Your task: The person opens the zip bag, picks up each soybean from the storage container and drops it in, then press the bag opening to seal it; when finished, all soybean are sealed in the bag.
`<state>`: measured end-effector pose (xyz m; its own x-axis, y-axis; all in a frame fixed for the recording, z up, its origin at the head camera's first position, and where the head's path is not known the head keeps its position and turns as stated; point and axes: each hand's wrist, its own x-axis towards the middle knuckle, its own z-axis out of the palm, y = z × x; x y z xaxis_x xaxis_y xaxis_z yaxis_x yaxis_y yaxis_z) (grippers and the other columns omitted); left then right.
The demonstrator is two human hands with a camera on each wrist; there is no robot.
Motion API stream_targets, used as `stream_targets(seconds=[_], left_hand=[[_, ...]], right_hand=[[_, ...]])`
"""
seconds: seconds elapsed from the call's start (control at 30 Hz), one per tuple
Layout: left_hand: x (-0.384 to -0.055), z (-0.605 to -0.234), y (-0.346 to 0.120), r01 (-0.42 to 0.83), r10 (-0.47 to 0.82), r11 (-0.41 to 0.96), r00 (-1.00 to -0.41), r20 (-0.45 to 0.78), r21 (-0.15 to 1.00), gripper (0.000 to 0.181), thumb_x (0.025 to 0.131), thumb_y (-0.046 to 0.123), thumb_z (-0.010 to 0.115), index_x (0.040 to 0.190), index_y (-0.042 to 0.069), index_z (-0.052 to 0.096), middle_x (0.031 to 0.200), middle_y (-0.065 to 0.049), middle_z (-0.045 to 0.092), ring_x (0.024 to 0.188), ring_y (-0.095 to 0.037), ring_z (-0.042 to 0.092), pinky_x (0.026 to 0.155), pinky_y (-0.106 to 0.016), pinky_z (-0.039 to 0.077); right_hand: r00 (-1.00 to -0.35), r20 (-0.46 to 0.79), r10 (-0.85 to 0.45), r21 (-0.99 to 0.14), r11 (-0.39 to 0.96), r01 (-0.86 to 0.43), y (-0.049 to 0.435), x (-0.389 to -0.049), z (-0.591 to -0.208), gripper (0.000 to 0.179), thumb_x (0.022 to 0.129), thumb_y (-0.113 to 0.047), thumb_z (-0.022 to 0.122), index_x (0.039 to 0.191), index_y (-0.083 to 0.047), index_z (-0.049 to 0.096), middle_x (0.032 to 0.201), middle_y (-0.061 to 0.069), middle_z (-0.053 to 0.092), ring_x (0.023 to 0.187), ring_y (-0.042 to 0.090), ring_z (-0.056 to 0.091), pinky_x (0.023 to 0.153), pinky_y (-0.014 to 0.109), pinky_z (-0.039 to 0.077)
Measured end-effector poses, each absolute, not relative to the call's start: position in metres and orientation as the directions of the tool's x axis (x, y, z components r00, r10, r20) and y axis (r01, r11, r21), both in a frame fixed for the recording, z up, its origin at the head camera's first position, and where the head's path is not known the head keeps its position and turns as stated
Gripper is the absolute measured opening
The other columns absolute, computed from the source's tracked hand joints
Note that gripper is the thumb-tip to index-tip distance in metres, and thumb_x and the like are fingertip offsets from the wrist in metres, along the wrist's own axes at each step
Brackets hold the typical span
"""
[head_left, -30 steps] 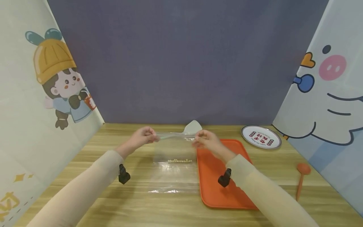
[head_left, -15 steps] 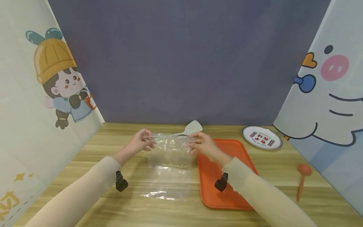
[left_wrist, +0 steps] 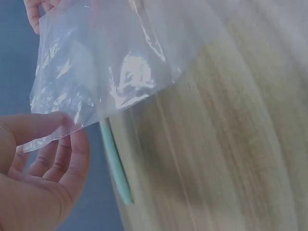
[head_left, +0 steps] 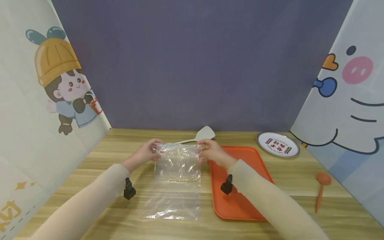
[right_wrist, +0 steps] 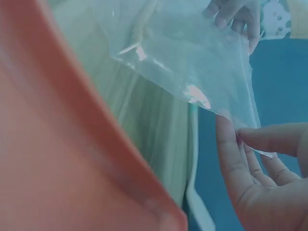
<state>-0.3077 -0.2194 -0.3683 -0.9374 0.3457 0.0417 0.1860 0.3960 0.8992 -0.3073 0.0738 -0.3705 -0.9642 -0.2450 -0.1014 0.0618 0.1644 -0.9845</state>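
A clear plastic bag hangs between my two hands, its lower end spread toward me over the wooden table. Small cream-coloured beads lie in a row across its middle. My left hand pinches the upper left corner between thumb and fingers; the left wrist view shows the thumb on top of the film. At the upper right corner, my right hand pinches the film the same way, the thumb against the forefinger in the right wrist view.
Behind the bag lies a spatula with a white blade, its handle pointing left. An orange tray sits right of the bag, under my right forearm. Farther right are an oval plate with red lettering and an orange spoon. A dark wall stands behind.
Both hands have shifted slightly left with the bag, and the right hand has come closer to the left. The bag's lower end has slid toward me, and the spatula's handle shows more.
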Motion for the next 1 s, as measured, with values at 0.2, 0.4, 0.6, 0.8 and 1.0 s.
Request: stream_targets(seconds=[0.2, 0.4, 0.6, 0.8, 1.0], left_hand=[[-0.320, -0.382, -0.215, 0.119, 0.310, 0.455, -0.950, -0.032, 0.882, 0.066, 0.078, -0.017, 0.062, 0.138, 0.003, 0.044, 0.121, -0.026, 0.055, 0.092, -0.023, 0.061, 0.071, -0.030, 0.059], [-0.327, -0.387, -0.212, 0.098, 0.324, 0.477, -0.944, -0.070, 0.874, 0.070, 0.074, -0.020, 0.065, 0.138, 0.000, 0.043, 0.120, -0.026, 0.053, 0.094, -0.026, 0.059, 0.073, -0.031, 0.060], [-0.331, -0.392, -0.210, 0.095, 0.331, 0.511, -0.939, -0.093, 0.854, 0.068, 0.071, -0.021, 0.067, 0.133, -0.006, 0.045, 0.121, -0.028, 0.050, 0.094, -0.026, 0.058, 0.069, -0.026, 0.059], [-0.336, -0.397, -0.206, 0.077, 0.320, 0.513, -0.941, -0.107, 0.855, 0.066, 0.072, -0.023, 0.066, 0.133, -0.006, 0.046, 0.125, -0.027, 0.048, 0.091, -0.024, 0.057, 0.067, -0.025, 0.059], [-0.337, -0.393, -0.211, 0.120, 0.341, 0.534, -0.936, -0.084, 0.837, 0.064, 0.076, -0.016, 0.068, 0.135, -0.006, 0.045, 0.132, -0.029, 0.046, 0.109, -0.038, 0.057, 0.079, -0.031, 0.059]], right_hand=[[-0.967, -0.164, -0.196, -0.963, 0.245, 0.114, 0.069, -0.322, -0.381, 0.062, 0.075, 0.025, 0.058, 0.132, 0.001, 0.052, 0.094, 0.017, 0.057, 0.066, 0.018, 0.063, 0.062, 0.032, 0.062], [-0.962, -0.216, -0.169, -0.939, 0.305, 0.157, 0.067, -0.330, -0.388, 0.064, 0.073, 0.028, 0.055, 0.131, 0.002, 0.053, 0.079, 0.010, 0.050, 0.061, 0.018, 0.059, 0.059, 0.031, 0.061], [-0.954, -0.247, -0.172, -0.926, 0.330, 0.180, 0.065, -0.333, -0.393, 0.064, 0.074, 0.028, 0.049, 0.134, 0.006, 0.049, 0.086, 0.013, 0.048, 0.061, 0.017, 0.055, 0.059, 0.031, 0.061], [-0.953, -0.256, -0.160, -0.915, 0.359, 0.185, 0.068, -0.333, -0.394, 0.061, 0.073, 0.027, 0.047, 0.132, 0.010, 0.048, 0.087, 0.011, 0.045, 0.055, 0.016, 0.054, 0.058, 0.030, 0.061], [-0.977, -0.166, -0.133, -0.899, 0.427, 0.095, 0.075, -0.334, -0.388, 0.058, 0.075, 0.021, 0.047, 0.132, 0.010, 0.051, 0.091, 0.013, 0.056, 0.058, 0.013, 0.051, 0.054, 0.024, 0.055]])
